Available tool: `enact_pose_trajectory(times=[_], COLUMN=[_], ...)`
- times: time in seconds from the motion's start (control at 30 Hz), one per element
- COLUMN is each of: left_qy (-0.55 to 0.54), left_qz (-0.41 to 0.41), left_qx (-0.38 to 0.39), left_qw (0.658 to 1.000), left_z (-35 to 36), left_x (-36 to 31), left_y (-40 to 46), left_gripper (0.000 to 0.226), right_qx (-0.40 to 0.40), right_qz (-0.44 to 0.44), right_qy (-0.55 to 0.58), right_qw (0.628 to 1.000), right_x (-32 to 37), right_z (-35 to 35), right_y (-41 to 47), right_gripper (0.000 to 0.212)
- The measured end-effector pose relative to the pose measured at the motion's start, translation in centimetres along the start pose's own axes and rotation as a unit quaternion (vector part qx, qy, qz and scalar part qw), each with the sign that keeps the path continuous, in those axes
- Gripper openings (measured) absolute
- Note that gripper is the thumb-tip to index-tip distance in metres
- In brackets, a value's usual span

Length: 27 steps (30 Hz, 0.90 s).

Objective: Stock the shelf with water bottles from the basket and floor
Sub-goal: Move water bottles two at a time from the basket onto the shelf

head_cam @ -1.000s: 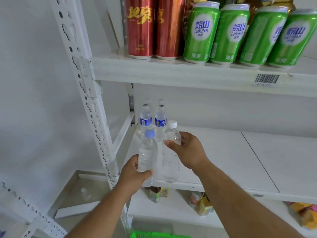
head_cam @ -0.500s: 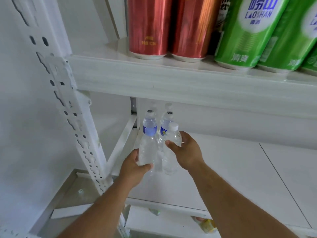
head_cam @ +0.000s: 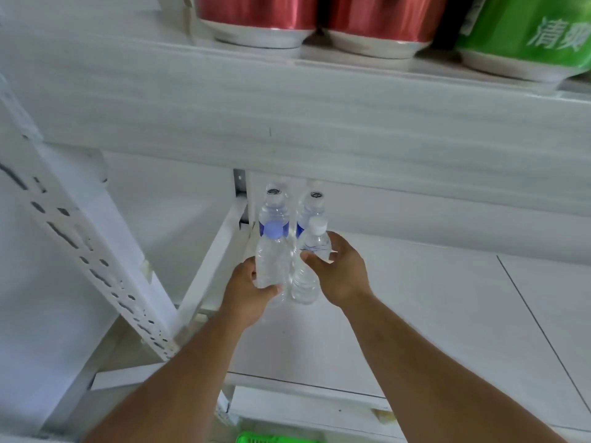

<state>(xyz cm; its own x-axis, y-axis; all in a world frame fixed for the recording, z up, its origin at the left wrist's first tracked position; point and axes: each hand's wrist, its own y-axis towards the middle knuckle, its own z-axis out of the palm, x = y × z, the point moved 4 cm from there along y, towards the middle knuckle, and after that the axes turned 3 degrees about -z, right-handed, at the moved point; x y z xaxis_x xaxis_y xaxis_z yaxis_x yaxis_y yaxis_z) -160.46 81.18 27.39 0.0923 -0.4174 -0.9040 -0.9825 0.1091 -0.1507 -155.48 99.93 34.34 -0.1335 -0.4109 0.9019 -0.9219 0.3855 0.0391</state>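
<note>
My left hand (head_cam: 248,290) grips a clear water bottle with a blue cap (head_cam: 271,255) around its lower body. My right hand (head_cam: 340,271) grips a second clear bottle with a white cap (head_cam: 308,266) near its shoulder. Both are held upright over the white middle shelf (head_cam: 415,314), side by side, just in front of two blue-labelled water bottles (head_cam: 273,207) standing at the shelf's back left corner. A strip of the green basket (head_cam: 271,439) shows at the bottom edge.
The upper shelf board (head_cam: 287,100) hangs low overhead, carrying red cans (head_cam: 259,17) and a green can (head_cam: 524,33). A perforated white upright (head_cam: 89,260) slants at the left. The white shelf surface extends to the right of my hands.
Both hands have carried their bottles deeper into the shelf, close up to the two standing bottles. The camera has moved nearer and lower under the upper shelf.
</note>
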Motion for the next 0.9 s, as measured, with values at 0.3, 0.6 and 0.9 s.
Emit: enact_pose_trajectory(times=[0.3, 0.6, 0.9], left_qy=[-0.008, -0.023, 0.049], left_qz=[0.004, 0.008, -0.025], left_qx=[-0.007, 0.014, 0.032], left_qw=[1.000, 1.000, 0.998], left_z=[-0.1, -0.1, -0.6], left_x=[0.3, 0.5, 1.6], left_y=[1.6, 1.0, -4.1], left_gripper=[0.050, 0.060, 0.079], right_qx=[0.005, 0.019, 0.056], right_qz=[-0.005, 0.003, 0.099], right_qy=[-0.004, 0.011, -0.048], right_qw=[1.000, 1.000, 0.992], right_x=[0.2, -0.2, -2.1], right_z=[0.4, 0.5, 0.2], right_y=[0.7, -0.2, -4.5], right_gripper=[0.039, 0.039, 0.081])
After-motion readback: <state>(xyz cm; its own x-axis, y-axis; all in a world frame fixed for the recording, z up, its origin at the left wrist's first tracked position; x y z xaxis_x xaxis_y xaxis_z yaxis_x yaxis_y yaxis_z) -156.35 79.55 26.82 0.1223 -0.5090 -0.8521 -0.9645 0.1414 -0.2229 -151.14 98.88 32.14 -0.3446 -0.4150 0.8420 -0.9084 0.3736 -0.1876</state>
